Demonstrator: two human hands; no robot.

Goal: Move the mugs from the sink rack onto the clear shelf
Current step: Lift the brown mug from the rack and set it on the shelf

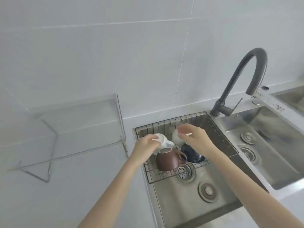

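A wire sink rack (218,129) sits in the left sink basin and holds several upside-down mugs. My left hand (144,145) grips a white mug (162,140) at the rack's left. My right hand (192,137) closes over a pale grey mug (176,136) at the back. A brown mug (167,160) lies in front with its handle to the right, and a dark blue mug (190,153) sits partly under my right wrist. The clear shelf (74,122) stands on the counter to the left, with nothing on it.
A dark curved faucet (236,79) rises behind the sink at the right. A second steel basin (269,142) lies to the right of the rack. The left basin's strainer (185,172) and drain cap (208,191) lie below the rack. White tiled wall behind.
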